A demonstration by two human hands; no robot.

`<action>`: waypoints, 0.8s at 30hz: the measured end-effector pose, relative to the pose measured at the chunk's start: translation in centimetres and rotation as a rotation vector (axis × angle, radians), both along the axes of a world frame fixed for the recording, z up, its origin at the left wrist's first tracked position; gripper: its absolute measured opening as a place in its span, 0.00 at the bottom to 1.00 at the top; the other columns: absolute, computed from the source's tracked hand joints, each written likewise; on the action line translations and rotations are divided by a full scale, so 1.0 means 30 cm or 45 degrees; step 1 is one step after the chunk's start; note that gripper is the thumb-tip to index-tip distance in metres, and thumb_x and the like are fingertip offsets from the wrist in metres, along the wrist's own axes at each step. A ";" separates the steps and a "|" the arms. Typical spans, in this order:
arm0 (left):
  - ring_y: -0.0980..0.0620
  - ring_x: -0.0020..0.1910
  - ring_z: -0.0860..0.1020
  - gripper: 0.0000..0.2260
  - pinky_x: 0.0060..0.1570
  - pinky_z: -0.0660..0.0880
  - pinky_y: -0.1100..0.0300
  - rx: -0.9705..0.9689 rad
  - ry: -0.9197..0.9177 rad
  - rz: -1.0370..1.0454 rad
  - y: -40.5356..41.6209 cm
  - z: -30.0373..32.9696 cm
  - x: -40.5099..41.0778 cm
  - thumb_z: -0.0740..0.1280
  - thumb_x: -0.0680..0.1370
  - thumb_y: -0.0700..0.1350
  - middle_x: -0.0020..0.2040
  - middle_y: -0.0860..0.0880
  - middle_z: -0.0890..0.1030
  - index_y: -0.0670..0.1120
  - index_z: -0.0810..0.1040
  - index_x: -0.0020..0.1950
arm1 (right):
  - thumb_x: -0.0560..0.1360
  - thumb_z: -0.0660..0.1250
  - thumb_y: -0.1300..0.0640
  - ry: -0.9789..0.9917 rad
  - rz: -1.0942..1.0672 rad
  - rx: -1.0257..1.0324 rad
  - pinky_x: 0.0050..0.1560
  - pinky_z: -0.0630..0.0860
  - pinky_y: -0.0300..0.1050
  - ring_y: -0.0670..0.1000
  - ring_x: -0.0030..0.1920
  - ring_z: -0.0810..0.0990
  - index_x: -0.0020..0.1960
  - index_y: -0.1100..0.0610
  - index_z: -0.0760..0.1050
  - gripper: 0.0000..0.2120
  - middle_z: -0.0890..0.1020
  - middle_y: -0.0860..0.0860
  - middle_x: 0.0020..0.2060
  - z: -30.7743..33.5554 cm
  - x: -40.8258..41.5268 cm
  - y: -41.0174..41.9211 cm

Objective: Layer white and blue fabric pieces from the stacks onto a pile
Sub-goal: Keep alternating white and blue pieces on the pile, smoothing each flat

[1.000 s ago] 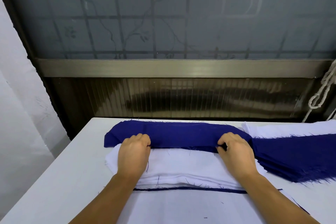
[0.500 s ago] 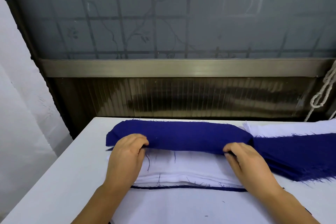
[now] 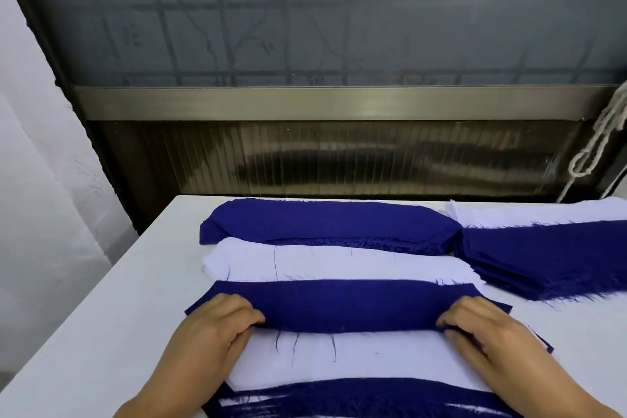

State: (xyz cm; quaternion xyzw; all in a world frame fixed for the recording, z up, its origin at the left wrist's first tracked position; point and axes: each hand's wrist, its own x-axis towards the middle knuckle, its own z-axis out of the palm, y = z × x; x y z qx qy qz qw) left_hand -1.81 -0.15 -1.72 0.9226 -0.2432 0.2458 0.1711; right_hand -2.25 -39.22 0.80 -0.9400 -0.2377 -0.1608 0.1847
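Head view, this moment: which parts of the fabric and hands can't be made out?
- Pile: its near end is cut off by the bottom edge, so the layer count is unknown.
- Blue piece: its two ends are covered by the left hand and right hand.
- Fingertips of both hands: tucked under the cloth.
- White stack and blue stack at right: cut off by the right edge.
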 end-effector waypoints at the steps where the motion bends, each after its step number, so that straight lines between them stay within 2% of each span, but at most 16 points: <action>1: 0.64 0.45 0.73 0.22 0.44 0.69 0.70 -0.013 0.010 0.014 -0.002 0.008 0.001 0.51 0.83 0.57 0.45 0.61 0.77 0.51 0.83 0.47 | 0.66 0.77 0.67 0.033 -0.005 0.022 0.45 0.68 0.25 0.36 0.44 0.73 0.44 0.48 0.80 0.16 0.77 0.37 0.41 0.001 -0.002 -0.005; 3: 0.64 0.45 0.72 0.14 0.43 0.70 0.69 -0.036 0.020 0.046 -0.011 0.025 0.002 0.58 0.80 0.54 0.45 0.61 0.76 0.52 0.82 0.47 | 0.70 0.74 0.66 0.052 -0.034 0.083 0.46 0.68 0.25 0.36 0.46 0.73 0.45 0.48 0.78 0.14 0.76 0.36 0.43 0.002 -0.001 -0.010; 6: 0.63 0.45 0.72 0.08 0.41 0.69 0.71 -0.068 0.054 0.135 -0.032 0.060 0.005 0.61 0.76 0.49 0.45 0.62 0.76 0.52 0.80 0.47 | 0.73 0.71 0.64 0.017 -0.145 0.156 0.45 0.73 0.34 0.40 0.45 0.76 0.46 0.47 0.76 0.12 0.77 0.37 0.43 0.016 0.009 -0.007; 9: 0.63 0.46 0.73 0.06 0.45 0.69 0.71 -0.100 0.087 0.146 -0.043 0.071 -0.021 0.63 0.75 0.47 0.47 0.61 0.77 0.51 0.79 0.47 | 0.72 0.70 0.66 -0.132 -0.193 0.112 0.46 0.74 0.39 0.44 0.45 0.78 0.48 0.52 0.78 0.10 0.78 0.41 0.45 0.008 -0.007 -0.025; 11: 0.64 0.48 0.75 0.05 0.49 0.69 0.72 -0.079 0.122 0.108 -0.038 0.052 -0.053 0.65 0.75 0.46 0.50 0.61 0.79 0.51 0.80 0.48 | 0.75 0.66 0.60 -0.263 -0.110 0.013 0.51 0.71 0.38 0.46 0.48 0.77 0.48 0.53 0.78 0.05 0.79 0.43 0.47 -0.019 -0.036 -0.042; 12: 0.64 0.50 0.75 0.06 0.52 0.69 0.74 -0.064 0.162 0.081 -0.034 0.032 -0.072 0.68 0.74 0.44 0.51 0.61 0.79 0.52 0.80 0.49 | 0.77 0.62 0.55 -0.272 -0.072 -0.031 0.53 0.70 0.37 0.46 0.49 0.77 0.48 0.53 0.79 0.07 0.79 0.43 0.47 -0.038 -0.056 -0.048; 14: 0.66 0.54 0.75 0.11 0.56 0.66 0.77 -0.082 0.253 0.053 -0.024 0.001 -0.102 0.73 0.73 0.39 0.53 0.63 0.78 0.53 0.80 0.50 | 0.81 0.53 0.47 -0.271 0.003 -0.074 0.54 0.69 0.38 0.45 0.50 0.76 0.46 0.53 0.80 0.19 0.79 0.44 0.48 -0.080 -0.079 -0.060; 15: 0.67 0.56 0.74 0.12 0.57 0.65 0.77 -0.114 0.281 0.064 -0.019 -0.008 -0.109 0.74 0.72 0.37 0.54 0.64 0.78 0.53 0.80 0.50 | 0.82 0.50 0.45 -0.276 0.008 -0.065 0.54 0.70 0.38 0.44 0.51 0.75 0.46 0.54 0.80 0.23 0.80 0.45 0.47 -0.090 -0.085 -0.064; 17: 0.68 0.58 0.73 0.13 0.59 0.65 0.76 -0.157 0.281 0.081 -0.011 -0.020 -0.110 0.76 0.70 0.35 0.56 0.64 0.78 0.51 0.82 0.50 | 0.82 0.49 0.45 -0.284 0.013 -0.045 0.55 0.70 0.38 0.44 0.52 0.75 0.45 0.55 0.80 0.24 0.80 0.45 0.47 -0.095 -0.092 -0.068; 19: 0.66 0.58 0.74 0.10 0.60 0.66 0.74 -0.167 0.244 0.061 -0.013 -0.024 -0.108 0.74 0.73 0.38 0.55 0.62 0.79 0.51 0.82 0.50 | 0.82 0.50 0.45 -0.309 0.007 -0.027 0.56 0.69 0.38 0.45 0.52 0.76 0.45 0.55 0.80 0.24 0.81 0.45 0.47 -0.100 -0.095 -0.073; 21: 0.65 0.57 0.75 0.06 0.61 0.65 0.74 -0.151 0.201 0.038 -0.017 -0.024 -0.111 0.68 0.76 0.46 0.55 0.60 0.79 0.50 0.83 0.51 | 0.82 0.51 0.46 -0.327 -0.005 -0.003 0.55 0.69 0.38 0.45 0.52 0.76 0.44 0.56 0.80 0.23 0.81 0.45 0.46 -0.103 -0.098 -0.076; 24: 0.61 0.57 0.75 0.19 0.63 0.64 0.73 -0.068 0.139 0.025 -0.016 -0.024 -0.116 0.56 0.81 0.57 0.54 0.58 0.80 0.48 0.83 0.52 | 0.80 0.56 0.51 -0.389 0.012 0.008 0.53 0.71 0.40 0.47 0.50 0.77 0.43 0.57 0.80 0.17 0.81 0.46 0.45 -0.116 -0.098 -0.070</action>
